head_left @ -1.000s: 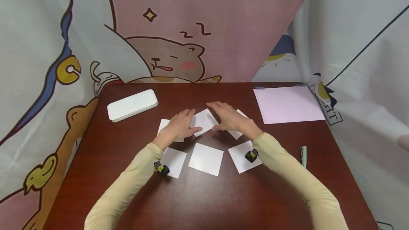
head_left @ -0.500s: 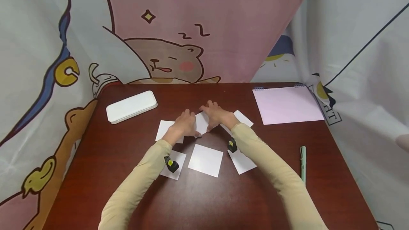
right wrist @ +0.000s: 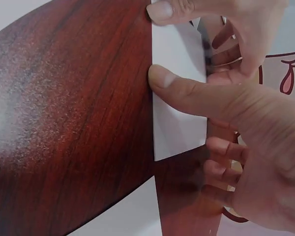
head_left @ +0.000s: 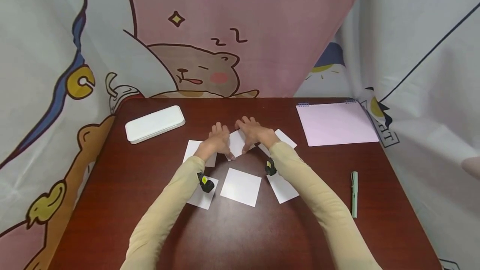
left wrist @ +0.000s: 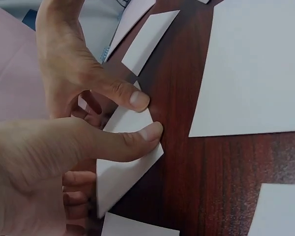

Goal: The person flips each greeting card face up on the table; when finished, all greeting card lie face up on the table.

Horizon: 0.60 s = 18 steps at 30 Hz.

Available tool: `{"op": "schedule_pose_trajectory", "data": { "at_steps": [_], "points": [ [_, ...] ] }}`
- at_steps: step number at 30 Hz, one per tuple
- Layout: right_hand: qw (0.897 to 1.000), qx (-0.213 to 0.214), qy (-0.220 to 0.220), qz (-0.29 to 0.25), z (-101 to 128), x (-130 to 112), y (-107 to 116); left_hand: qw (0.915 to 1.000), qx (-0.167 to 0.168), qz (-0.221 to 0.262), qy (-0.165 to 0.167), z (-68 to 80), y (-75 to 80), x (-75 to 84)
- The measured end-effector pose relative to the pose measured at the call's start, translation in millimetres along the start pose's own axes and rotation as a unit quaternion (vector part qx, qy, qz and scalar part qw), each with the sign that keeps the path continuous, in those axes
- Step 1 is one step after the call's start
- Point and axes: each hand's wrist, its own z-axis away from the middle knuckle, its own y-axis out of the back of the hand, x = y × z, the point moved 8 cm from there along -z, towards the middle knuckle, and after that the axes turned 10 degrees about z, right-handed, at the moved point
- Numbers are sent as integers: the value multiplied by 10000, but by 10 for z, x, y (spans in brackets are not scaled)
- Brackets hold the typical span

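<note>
Both hands meet on one white paper square [head_left: 236, 141] at the middle of the dark red table [head_left: 240, 228]. My left hand [head_left: 218, 141] pinches its left side and my right hand [head_left: 252, 136] pinches its right side. In the left wrist view my left thumb [left wrist: 148, 132] presses the paper's [left wrist: 125, 164] near edge, with the fingers curled behind it. In the right wrist view my right thumb [right wrist: 162, 78] lies on the sheet [right wrist: 179, 118], and the left thumb [right wrist: 162, 10] touches its top corner. The sheet looks lifted or bent off the table.
Several more white squares lie around: back left [head_left: 195, 150], back right [head_left: 283, 137], front left [head_left: 202, 199], front middle [head_left: 241, 186], front right [head_left: 283, 188]. A white case [head_left: 155, 123] sits back left, a pink notepad [head_left: 337, 122] back right, a green pen [head_left: 354, 194] right.
The hands have drawn closer together over the centre square. They lay flat and spread on it a second ago; now the thumbs and fingers pinch its edges.
</note>
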Motion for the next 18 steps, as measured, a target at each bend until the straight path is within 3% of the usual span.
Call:
{"op": "schedule_pose_trajectory", "data": {
  "at_steps": [6, 11, 18],
  "points": [
    [9996, 207, -182, -103, 8, 23, 51, 9982, 229, 436, -336, 28, 57, 34],
    [9926, 1185, -16, -274, 105, 40, 243, 9886, 524, 1065, -925, 135, 236, 108],
    [9692, 2429, 298, -277, 434, 51, 514, 9701, 1143, 819, -1976, 318, 508, 264]
  ]
}}
